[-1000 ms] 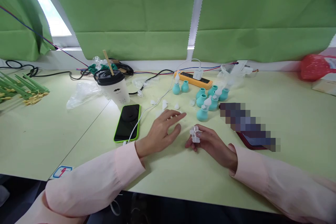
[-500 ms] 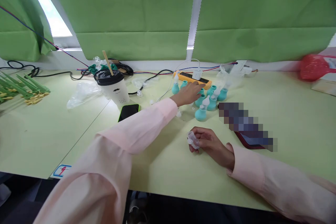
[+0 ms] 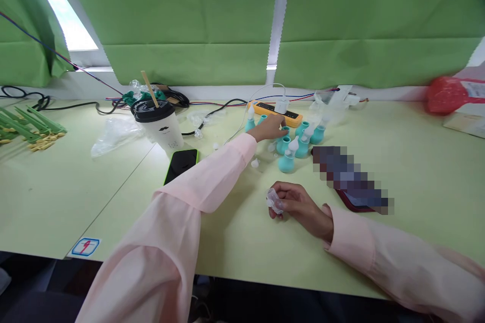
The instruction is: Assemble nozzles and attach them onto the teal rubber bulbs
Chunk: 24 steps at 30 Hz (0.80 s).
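My left hand (image 3: 268, 128) reaches forward into a cluster of teal squeeze bulbs, its fingers curled round the neck of a teal bulb (image 3: 285, 131); its thumb side is partly hidden. Some bulbs carry white translucent pointed tips, such as the front bulb (image 3: 286, 163), while another open-necked bulb (image 3: 283, 146) stands just behind it. Nearer to me, my right hand (image 3: 293, 204) pinches a crumpled, translucent white piece (image 3: 273, 201) of thin plastic or soft material. A small white cap-like part (image 3: 255, 162) lies on the table between the two hands.
A yellow power strip (image 3: 293, 118) with a white plug lies behind the bulbs. To the left are a lidded paper cup (image 3: 162, 128) with a straw and a phone (image 3: 182, 164). A blurred dark item (image 3: 350, 176) lies at right. Plastic bags and cables line the back.
My left fingers have drawn in and bent down onto a teal bulb. My right hand keeps its pinch on the white piece. The whole view has shifted slightly.
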{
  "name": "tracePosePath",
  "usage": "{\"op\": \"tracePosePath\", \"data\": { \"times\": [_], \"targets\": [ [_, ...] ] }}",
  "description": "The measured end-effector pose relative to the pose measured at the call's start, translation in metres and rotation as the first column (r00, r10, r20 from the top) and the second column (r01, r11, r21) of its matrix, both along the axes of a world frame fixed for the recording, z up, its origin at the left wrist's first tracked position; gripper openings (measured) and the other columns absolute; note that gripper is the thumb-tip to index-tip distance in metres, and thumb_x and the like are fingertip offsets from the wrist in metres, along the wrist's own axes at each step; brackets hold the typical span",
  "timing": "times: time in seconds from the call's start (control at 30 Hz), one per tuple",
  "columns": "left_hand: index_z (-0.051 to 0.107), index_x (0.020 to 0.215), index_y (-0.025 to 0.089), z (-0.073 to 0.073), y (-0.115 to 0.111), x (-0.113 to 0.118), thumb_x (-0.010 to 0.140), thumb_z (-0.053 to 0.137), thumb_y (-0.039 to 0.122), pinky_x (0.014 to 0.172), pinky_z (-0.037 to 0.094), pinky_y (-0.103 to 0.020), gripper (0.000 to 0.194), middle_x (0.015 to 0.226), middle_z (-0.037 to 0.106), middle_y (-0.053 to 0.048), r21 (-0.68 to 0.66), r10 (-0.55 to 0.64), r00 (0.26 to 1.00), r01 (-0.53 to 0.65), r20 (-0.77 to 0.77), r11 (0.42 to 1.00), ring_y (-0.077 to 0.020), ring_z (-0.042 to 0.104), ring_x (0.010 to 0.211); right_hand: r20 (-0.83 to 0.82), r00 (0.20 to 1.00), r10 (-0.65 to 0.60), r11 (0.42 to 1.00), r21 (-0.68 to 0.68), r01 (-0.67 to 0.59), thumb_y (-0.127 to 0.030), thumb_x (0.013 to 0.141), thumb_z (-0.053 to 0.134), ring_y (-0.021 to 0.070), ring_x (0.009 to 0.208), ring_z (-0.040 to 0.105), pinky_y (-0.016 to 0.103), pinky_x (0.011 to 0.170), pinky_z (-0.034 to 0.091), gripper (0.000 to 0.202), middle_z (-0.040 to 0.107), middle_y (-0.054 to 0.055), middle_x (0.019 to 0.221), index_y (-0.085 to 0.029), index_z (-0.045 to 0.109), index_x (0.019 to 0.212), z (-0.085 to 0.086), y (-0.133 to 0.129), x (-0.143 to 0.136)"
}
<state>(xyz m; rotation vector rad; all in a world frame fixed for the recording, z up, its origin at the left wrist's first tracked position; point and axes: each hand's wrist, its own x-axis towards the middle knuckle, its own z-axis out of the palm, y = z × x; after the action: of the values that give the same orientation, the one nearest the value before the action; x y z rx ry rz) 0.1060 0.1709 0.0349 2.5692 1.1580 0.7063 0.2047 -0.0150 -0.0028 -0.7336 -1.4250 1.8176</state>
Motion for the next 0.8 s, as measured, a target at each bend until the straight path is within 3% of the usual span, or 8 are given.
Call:
{"op": "tracePosePath", "data": {
  "times": [0.17,0.23,0.3,0.4,0.47,0.57,0.67,0.8],
  "targets": [
    [0.050,0.085,0.010,0.029,-0.017,-0.015,0.075,0.050,0.027,0.067,0.042,-0.025,0.019,0.085,0.059,-0.009,0.083,0.104,0.969,-0.125,0.222,0.989,-0.0142,0.055,0.076,-0.004,1.000,-0.020,1.000,-0.008,0.020,-0.023,0.069,0.059,0.0129,0.060,0.050,0.024,0.051,0.035,0.009,0.054,0.002,0.062,-0.016,0.054,0.070,0.004,-0.001,-0.001],
    [0.049,0.078,0.014,0.043,-0.033,-0.028,0.073,0.053,0.025,0.065,0.042,-0.023,0.014,0.078,0.058,-0.005,0.153,0.102,0.865,-0.201,0.492,0.968,-0.0125,0.055,0.074,-0.018,0.999,-0.037,0.999,-0.002,0.037,-0.024,0.069,0.060,0.0130,0.063,0.049,0.025,0.052,0.037,0.010,0.053,0.003,0.067,-0.016,0.055,0.070,0.005,-0.001,-0.001],
    [0.046,0.079,0.016,0.051,-0.057,-0.043,0.072,0.055,0.023,0.062,0.041,-0.021,0.013,0.075,0.057,-0.002,0.149,0.088,0.738,-0.249,0.669,0.957,-0.0110,0.055,0.072,-0.030,0.998,-0.052,0.998,0.017,0.052,-0.024,0.069,0.061,0.0116,0.063,0.045,0.024,0.051,0.037,0.010,0.051,0.003,0.072,-0.016,0.057,0.069,0.005,-0.002,-0.001],
    [0.044,0.085,0.018,0.046,-0.104,-0.064,0.078,0.047,0.021,0.055,0.040,-0.019,0.008,0.069,0.056,0.001,0.003,0.122,0.649,-0.188,0.751,0.982,-0.0086,0.053,0.062,-0.033,0.996,-0.082,0.996,0.028,0.083,-0.025,0.067,0.063,0.0097,0.058,0.041,0.022,0.045,0.035,0.011,0.048,0.002,0.071,-0.016,0.058,0.070,0.002,-0.003,-0.002],
    [0.044,0.088,0.019,0.032,-0.135,-0.074,0.078,0.046,0.023,0.050,0.039,-0.019,0.011,0.066,0.055,0.002,-0.174,0.185,0.690,-0.086,0.700,0.981,-0.0085,0.051,0.056,-0.040,0.991,-0.125,0.992,0.017,0.126,-0.026,0.067,0.064,0.0092,0.055,0.040,0.021,0.042,0.033,0.013,0.048,0.001,0.067,-0.016,0.058,0.072,0.000,-0.003,-0.001],
    [0.053,0.083,0.016,0.009,-0.170,-0.082,0.070,0.058,0.027,0.054,0.040,-0.020,0.018,0.070,0.055,0.000,-0.372,0.179,0.835,0.033,0.520,0.927,-0.0105,0.052,0.062,-0.086,0.972,-0.220,0.974,0.035,0.224,-0.027,0.067,0.064,0.0091,0.052,0.042,0.021,0.041,0.034,0.015,0.051,0.000,0.062,-0.016,0.057,0.074,-0.002,-0.003,0.000],
    [0.057,0.081,0.014,-0.007,-0.185,-0.084,0.063,0.065,0.028,0.061,0.042,-0.022,0.024,0.077,0.057,-0.003,-0.425,0.123,0.882,0.094,0.455,0.900,-0.0133,0.053,0.070,-0.108,0.959,-0.261,0.961,0.063,0.269,-0.029,0.068,0.063,0.0102,0.051,0.045,0.023,0.043,0.036,0.016,0.056,0.001,0.062,-0.017,0.056,0.076,-0.003,-0.003,0.002],
    [0.058,0.081,0.014,-0.013,-0.188,-0.084,0.057,0.070,0.031,0.065,0.041,-0.024,0.031,0.077,0.056,-0.003,-0.438,0.055,0.900,0.156,0.432,0.885,-0.0143,0.052,0.072,-0.035,0.960,-0.276,0.952,0.125,0.278,-0.026,0.069,0.063,0.0113,0.050,0.048,0.025,0.044,0.040,0.013,0.059,0.002,0.062,-0.017,0.059,0.076,-0.002,-0.004,0.004]
  ]
}}
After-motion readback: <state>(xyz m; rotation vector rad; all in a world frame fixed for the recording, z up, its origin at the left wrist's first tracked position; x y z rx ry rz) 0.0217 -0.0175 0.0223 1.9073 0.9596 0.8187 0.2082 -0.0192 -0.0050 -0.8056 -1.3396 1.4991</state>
